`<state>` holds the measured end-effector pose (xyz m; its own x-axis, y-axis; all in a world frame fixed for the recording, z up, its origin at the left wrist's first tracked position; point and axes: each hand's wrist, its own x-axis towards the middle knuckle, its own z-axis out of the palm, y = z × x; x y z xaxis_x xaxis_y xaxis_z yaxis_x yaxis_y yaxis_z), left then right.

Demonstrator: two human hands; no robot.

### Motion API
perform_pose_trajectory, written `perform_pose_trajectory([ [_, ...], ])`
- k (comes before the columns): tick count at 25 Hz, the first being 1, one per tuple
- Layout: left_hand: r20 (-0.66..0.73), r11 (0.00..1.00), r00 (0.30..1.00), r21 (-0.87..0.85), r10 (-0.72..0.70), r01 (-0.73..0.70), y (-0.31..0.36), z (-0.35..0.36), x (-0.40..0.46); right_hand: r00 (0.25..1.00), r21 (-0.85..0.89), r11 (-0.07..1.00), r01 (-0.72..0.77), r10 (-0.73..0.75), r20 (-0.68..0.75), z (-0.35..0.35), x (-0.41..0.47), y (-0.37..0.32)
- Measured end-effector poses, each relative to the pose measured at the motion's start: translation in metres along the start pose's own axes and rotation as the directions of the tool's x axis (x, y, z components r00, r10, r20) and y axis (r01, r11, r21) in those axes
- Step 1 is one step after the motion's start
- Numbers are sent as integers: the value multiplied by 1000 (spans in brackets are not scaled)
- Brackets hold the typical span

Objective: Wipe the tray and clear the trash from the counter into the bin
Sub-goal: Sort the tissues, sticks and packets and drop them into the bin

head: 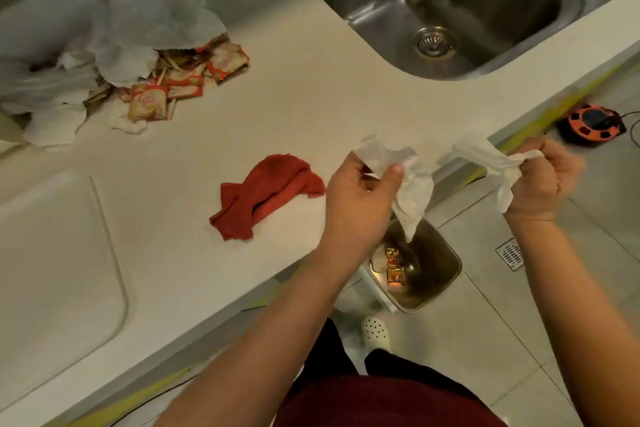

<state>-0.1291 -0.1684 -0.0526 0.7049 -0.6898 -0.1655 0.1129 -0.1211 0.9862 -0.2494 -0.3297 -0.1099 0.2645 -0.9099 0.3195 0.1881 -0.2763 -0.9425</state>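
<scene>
Both hands hold crumpled tissue at the counter edge, directly above the open bin.

We find the left hand [360, 191] pinching one white tissue wad [412, 184], whose tail hangs down toward the bin [446, 263], and the right hand [543, 180] gripping a second tissue [485, 156], off to the bin's right and above it. We judge the left hand nearer the drop: its wad hangs almost straight over the bin mouth, where wrappers already lie. We note the remaining trash pile [180, 83] of sachets and a plastic bag [145, 17] well to the bin's far left on the counter [311, 107], its long axis along the back wall. A red cloth [266, 191] lies between bin and pile; the tray [52, 253] sits furthest left of the bin. Nothing obstructs the drop, in our judgement.
</scene>
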Motion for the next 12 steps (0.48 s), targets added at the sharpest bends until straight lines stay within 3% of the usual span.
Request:
perform_pose_trajectory([
  [3,93,985,993,164,-68,52,-40,27,-24,987,-99,984,-148,142,-72,-42,-34,35],
  [5,104,962,983,246,-151,121,-70,38,-33,937,-252,902,-350,330,-117,-60,-59,58],
  [7,83,931,972,315,-220,184,-101,42,-34,817,-446,705,-552,565,-116,-63,-79,80],
  [9,48,881,956,405,-288,245,-131,45,-31,652,-605,458,-651,746,-137,-65,-96,103],
  [10,22,856,946,434,-323,282,-146,44,-28,594,-643,391,-659,795,-126,-63,-103,113],
  [12,-29,814,917,449,-398,368,-172,40,-23,563,-710,370,-600,825,-47,-57,-115,128],
])
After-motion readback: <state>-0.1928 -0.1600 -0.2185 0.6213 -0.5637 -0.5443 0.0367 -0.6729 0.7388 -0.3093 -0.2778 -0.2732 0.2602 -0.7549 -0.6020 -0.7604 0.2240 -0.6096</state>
